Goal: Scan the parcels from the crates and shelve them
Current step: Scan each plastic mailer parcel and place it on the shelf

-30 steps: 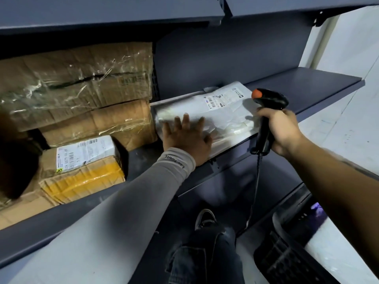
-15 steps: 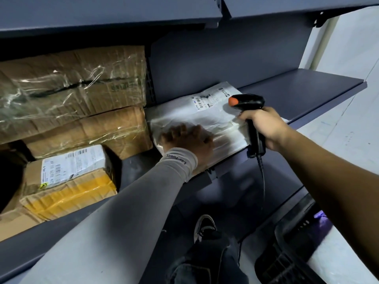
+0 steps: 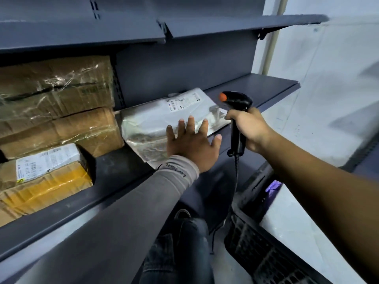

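A grey plastic-wrapped parcel [image 3: 164, 121] with a white label lies flat on the dark shelf [image 3: 114, 169], its near edge overhanging the shelf front. My left hand [image 3: 192, 144], fingers straight and spread, presses on the parcel's near edge. My right hand [image 3: 249, 130] grips the handle of a black barcode scanner [image 3: 235, 101] with an orange tip, held upright just right of the parcel. The scanner's cable hangs down.
Brown taped boxes [image 3: 57, 107] are stacked on the shelf to the left, with a yellow-taped labelled box [image 3: 45, 173] in front. Bare shelf [image 3: 256, 87] extends to the right. A black plastic crate [image 3: 266, 247] stands on the floor at lower right; my knee is below.
My left hand's fingers, curled on the parcel half a second ago, are now straight and spread at its near edge. The scanner stays by the parcel's right side.
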